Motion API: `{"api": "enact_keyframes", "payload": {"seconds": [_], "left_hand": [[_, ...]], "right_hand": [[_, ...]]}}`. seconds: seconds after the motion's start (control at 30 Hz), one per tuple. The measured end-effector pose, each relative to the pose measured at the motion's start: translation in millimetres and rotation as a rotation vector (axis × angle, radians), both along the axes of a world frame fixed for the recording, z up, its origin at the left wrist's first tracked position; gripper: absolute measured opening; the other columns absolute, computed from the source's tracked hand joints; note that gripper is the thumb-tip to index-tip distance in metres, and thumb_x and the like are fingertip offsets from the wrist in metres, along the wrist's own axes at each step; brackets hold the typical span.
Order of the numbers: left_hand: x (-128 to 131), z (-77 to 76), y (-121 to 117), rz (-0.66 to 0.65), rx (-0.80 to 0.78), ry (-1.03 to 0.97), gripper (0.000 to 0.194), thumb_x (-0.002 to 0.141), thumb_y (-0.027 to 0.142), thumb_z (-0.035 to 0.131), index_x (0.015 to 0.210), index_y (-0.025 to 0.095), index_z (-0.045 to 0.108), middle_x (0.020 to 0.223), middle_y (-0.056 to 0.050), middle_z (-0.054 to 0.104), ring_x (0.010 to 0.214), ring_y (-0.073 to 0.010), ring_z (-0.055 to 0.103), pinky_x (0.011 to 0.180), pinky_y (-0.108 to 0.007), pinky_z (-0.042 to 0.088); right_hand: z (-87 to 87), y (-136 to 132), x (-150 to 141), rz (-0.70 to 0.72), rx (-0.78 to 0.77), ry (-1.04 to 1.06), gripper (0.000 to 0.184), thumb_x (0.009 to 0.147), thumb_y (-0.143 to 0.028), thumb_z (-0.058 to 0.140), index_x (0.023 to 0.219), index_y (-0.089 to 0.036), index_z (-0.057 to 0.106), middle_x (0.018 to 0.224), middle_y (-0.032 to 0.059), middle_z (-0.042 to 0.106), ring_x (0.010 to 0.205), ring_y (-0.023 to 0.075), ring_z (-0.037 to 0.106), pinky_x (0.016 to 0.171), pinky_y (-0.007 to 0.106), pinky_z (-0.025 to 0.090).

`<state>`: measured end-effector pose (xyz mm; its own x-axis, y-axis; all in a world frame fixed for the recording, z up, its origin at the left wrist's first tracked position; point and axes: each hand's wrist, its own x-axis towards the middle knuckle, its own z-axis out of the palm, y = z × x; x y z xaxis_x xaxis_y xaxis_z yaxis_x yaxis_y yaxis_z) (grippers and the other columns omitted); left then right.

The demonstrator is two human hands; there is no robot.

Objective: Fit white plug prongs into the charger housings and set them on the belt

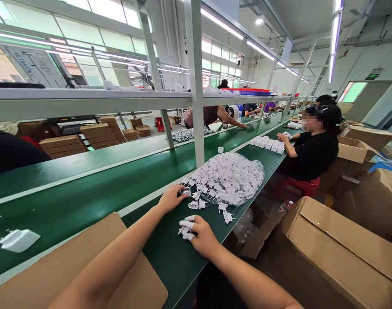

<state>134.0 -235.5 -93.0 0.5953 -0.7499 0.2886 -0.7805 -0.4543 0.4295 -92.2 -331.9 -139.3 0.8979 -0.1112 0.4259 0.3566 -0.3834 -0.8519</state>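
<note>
My left hand (170,199) pinches a white charger housing (185,192) with its open end showing, at the edge of the green bench. Closer to me, my right hand (203,235) has white finger covers on and closes round a white plug piece (183,231) with pins. Several loose white plug pieces (202,204) lie just beyond both hands. Behind these, a clear plastic bag (262,169) spreads under a big heap of plug pieces (230,178).
A cardboard sheet (144,281) lies under my left forearm. On the green conveyor (86,189) sits a finished-looking white charger (19,240). A metal post (196,86) rises beside the heap. To the right are cardboard boxes (344,249) and a seated co-worker (318,146).
</note>
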Motion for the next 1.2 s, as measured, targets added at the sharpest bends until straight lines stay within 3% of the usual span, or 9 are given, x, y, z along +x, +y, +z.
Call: {"api": "enact_keyframes", "payload": {"seconds": [0.07, 0.17, 0.33, 0.43, 0.57, 0.73, 0.87, 1.03, 1.2], "left_hand": [[-10.7, 4.7, 15.1, 0.017, -0.033, 0.011, 0.030, 0.088, 0.039, 0.066, 0.110, 0.019, 0.065, 0.112, -0.011, 0.070, 0.110, -0.0306, 0.063, 0.102, -0.046, 0.049], [-39.1, 16.3, 58.3, 0.049, -0.112, 0.068, 0.028, 0.090, 0.043, 0.063, 0.107, 0.021, 0.065, 0.110, -0.008, 0.071, 0.105, -0.0272, 0.065, 0.097, -0.041, 0.050], [-102.4, 30.4, 141.1, 0.131, -0.160, 0.290, 0.031, 0.090, 0.046, 0.066, 0.111, 0.023, 0.065, 0.107, -0.004, 0.073, 0.095, -0.0231, 0.068, 0.084, -0.034, 0.051], [-130.8, 23.8, 173.2, 0.203, -0.198, 0.341, 0.027, 0.090, 0.043, 0.066, 0.107, 0.022, 0.067, 0.104, -0.004, 0.074, 0.094, -0.0228, 0.068, 0.084, -0.034, 0.051], [-145.7, 1.2, 194.1, 0.272, -0.303, 0.326, 0.024, 0.091, 0.040, 0.065, 0.105, 0.021, 0.068, 0.100, -0.006, 0.073, 0.089, -0.0223, 0.067, 0.082, -0.034, 0.052], [-141.5, -15.5, 202.2, 0.275, -0.457, 0.334, 0.045, 0.083, 0.044, 0.078, 0.119, 0.019, 0.065, 0.112, -0.010, 0.071, 0.101, -0.0252, 0.065, 0.092, -0.039, 0.051], [-135.7, -15.6, 205.0, 0.210, -0.416, 0.304, 0.028, 0.090, 0.043, 0.073, 0.105, 0.019, 0.071, 0.100, -0.008, 0.073, 0.094, -0.0238, 0.064, 0.088, -0.037, 0.048], [-132.9, -19.0, 206.6, 0.192, -0.457, 0.290, 0.026, 0.090, 0.041, 0.073, 0.103, 0.019, 0.072, 0.097, -0.007, 0.073, 0.090, -0.0227, 0.063, 0.083, -0.035, 0.047], [-130.2, -24.0, 207.0, 0.194, -0.478, 0.302, 0.030, 0.089, 0.045, 0.074, 0.103, 0.018, 0.073, 0.097, -0.007, 0.073, 0.091, -0.0227, 0.063, 0.083, -0.034, 0.047]], "right_hand": [[-0.5, -1.2, 1.1, -0.041, 0.126, 0.040, 0.052, 0.080, -0.017, 0.070, 0.131, -0.025, 0.067, 0.113, 0.0064, 0.068, 0.091, 0.0166, 0.069, 0.085, 0.034, 0.060], [4.5, -2.5, -0.1, -0.094, 0.323, 0.149, 0.052, 0.076, -0.028, 0.078, 0.125, -0.020, 0.062, 0.099, 0.0052, 0.074, 0.084, 0.0172, 0.069, 0.082, 0.034, 0.060], [31.3, 1.9, 2.6, 0.061, 0.582, 0.311, 0.054, 0.077, -0.039, 0.081, 0.124, -0.021, 0.062, 0.108, 0.0062, 0.075, 0.088, 0.0187, 0.073, 0.085, 0.036, 0.060], [44.9, 15.0, 7.5, 0.146, 0.648, 0.407, 0.055, 0.076, -0.041, 0.082, 0.125, -0.021, 0.065, 0.110, 0.0065, 0.074, 0.084, 0.0181, 0.073, 0.079, 0.035, 0.061], [52.6, 37.7, 15.5, 0.162, 0.650, 0.456, 0.056, 0.072, -0.037, 0.085, 0.121, -0.020, 0.066, 0.106, 0.0066, 0.075, 0.078, 0.0160, 0.070, 0.073, 0.031, 0.058], [63.0, 57.8, 32.6, 0.170, 0.434, 0.453, 0.052, 0.074, -0.041, 0.083, 0.119, -0.018, 0.069, 0.094, 0.0061, 0.076, 0.070, 0.0149, 0.067, 0.066, 0.030, 0.055], [72.3, 68.9, 47.0, 0.146, 0.300, 0.443, 0.056, 0.075, -0.043, 0.083, 0.123, -0.018, 0.067, 0.093, 0.0068, 0.076, 0.074, 0.0184, 0.071, 0.071, 0.034, 0.059], [81.1, 74.8, 60.7, 0.231, 0.081, 0.391, 0.039, 0.085, -0.040, 0.071, 0.119, -0.020, 0.069, 0.100, 0.0079, 0.076, 0.081, 0.0197, 0.072, 0.079, 0.038, 0.059], [96.2, 81.4, 69.5, 0.267, -0.572, 0.077, 0.034, 0.092, -0.020, 0.055, 0.122, -0.023, 0.070, 0.110, 0.0092, 0.071, 0.102, 0.0238, 0.063, 0.089, 0.038, 0.053]]}}
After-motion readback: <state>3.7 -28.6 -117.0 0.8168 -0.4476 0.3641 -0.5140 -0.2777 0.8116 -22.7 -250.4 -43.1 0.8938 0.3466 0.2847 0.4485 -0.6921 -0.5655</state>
